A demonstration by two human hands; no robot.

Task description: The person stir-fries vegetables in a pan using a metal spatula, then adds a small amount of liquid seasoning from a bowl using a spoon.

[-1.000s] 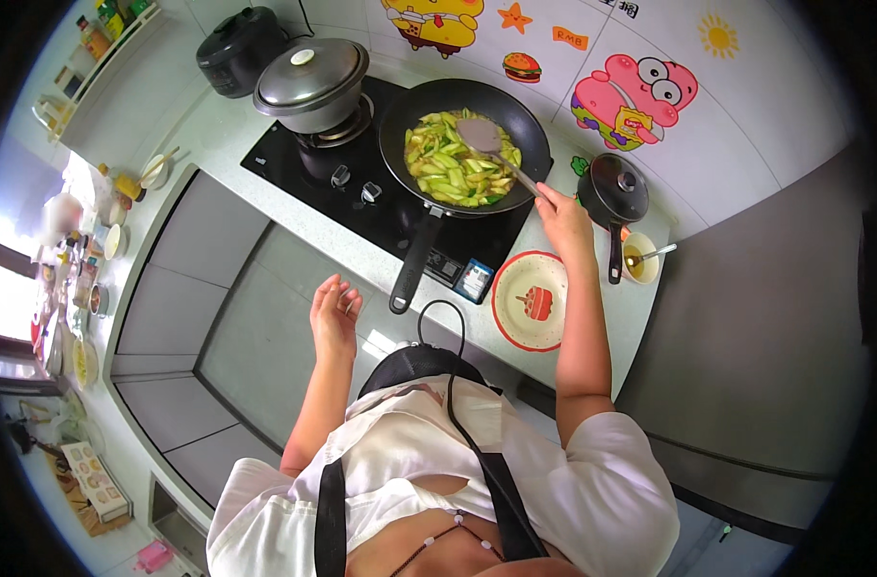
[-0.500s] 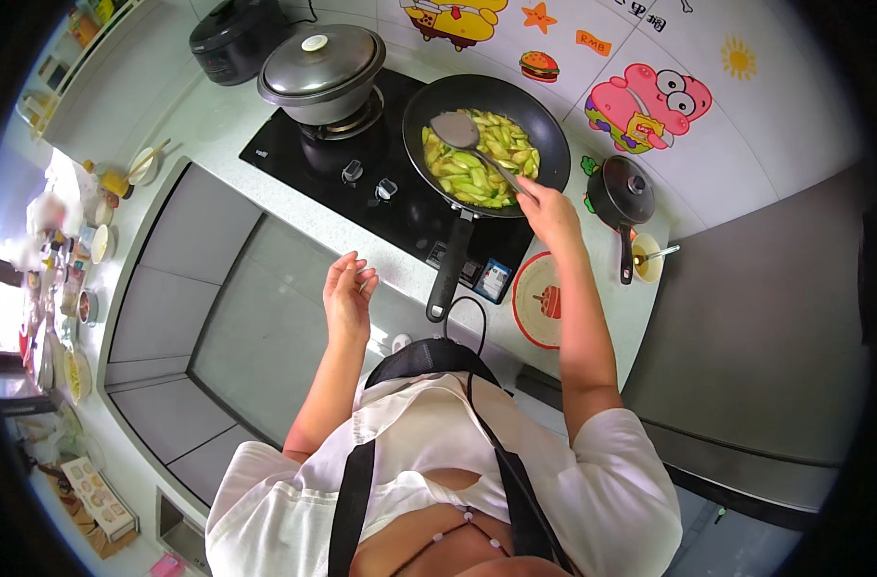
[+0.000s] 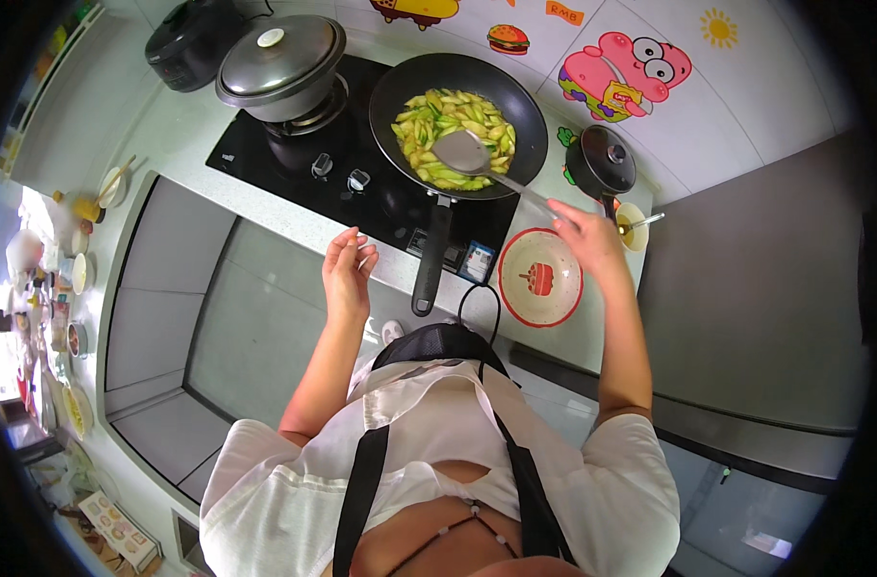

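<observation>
My right hand (image 3: 589, 239) is closed round the handle of a grey cooking spatula (image 3: 463, 152). The spatula's broad blade lies over the near part of the sliced green vegetables (image 3: 448, 113) in a black frying pan (image 3: 528, 135). The pan sits on the right side of the black gas stove (image 3: 289, 178), its long handle pointing toward me. Below my right wrist, a white bowl with a red rim (image 3: 525, 252) stands on the counter. My left hand (image 3: 349, 274) hangs in the air before the counter edge, fingers loosely bent and apart, holding nothing.
A lidded metal pot (image 3: 280, 67) stands on the left burner, with a black cooker (image 3: 183, 48) behind it. To the right are a small black lidded saucepan (image 3: 600, 163) and a yellowish bowl with a spoon (image 3: 635, 228). Several dishes and bottles line the left counter.
My right hand has drawn the spatula back toward me and to the right, so its blade has moved from the pan's far left to the near side. The view has shifted slightly.
</observation>
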